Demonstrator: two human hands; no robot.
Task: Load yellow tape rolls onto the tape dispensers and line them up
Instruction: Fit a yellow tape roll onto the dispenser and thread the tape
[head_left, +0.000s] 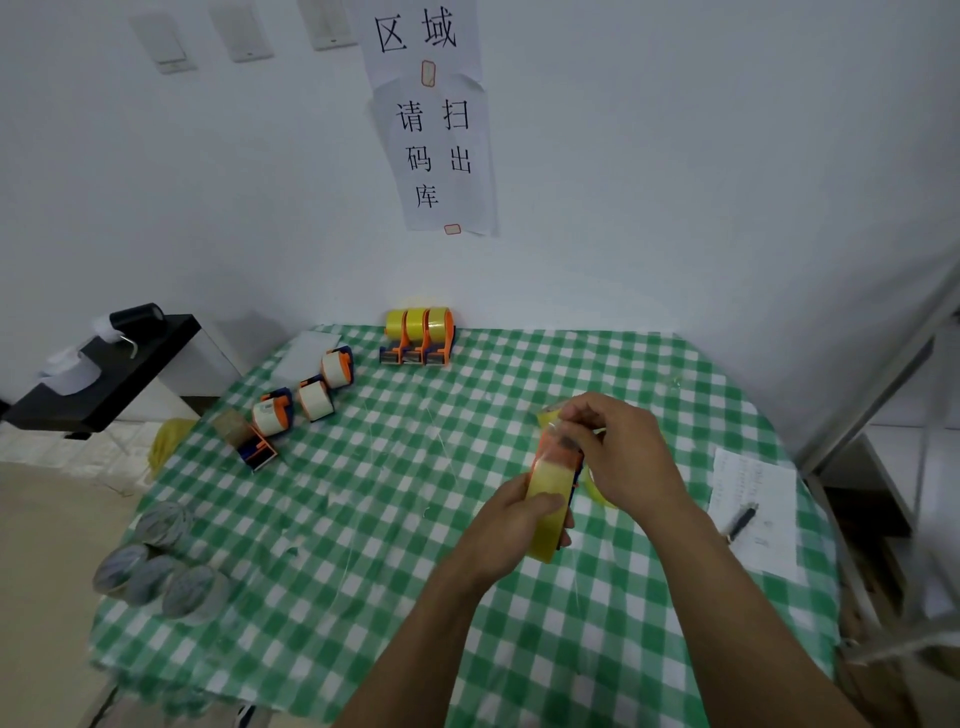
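Nearest us, the left hand (511, 512) is curled round a translucent yellow tape roll (545, 486), thumb lying across its face and fingers wrapped behind it. The roll sits on an orange plastic tape dispenser (557, 456), held up above the table covered in green-and-white checked cloth (363, 519), toward its right side.

Just above, the right hand (618, 447) closes in on the dispenser's top end, its fingertips bunched in a pinch there. Exactly what they pinch is hard to tell, since clear film and fingers blur together. The right palm hides the dispenser's far side, and a yellow shape showing under that wrist is too covered to name.

Over at the far edge, three orange dispensers loaded with yellow rolls (418, 338) stand side by side, touching. Down the left edge runs a loose line of dispensers with pale rolls (314, 399), and one of them lies tipped over. A cluster of grey tape rolls (161, 569) sits at the near left corner. By the right edge lies a white sheet of paper (763, 545) with a dark pen (744, 519) on it.
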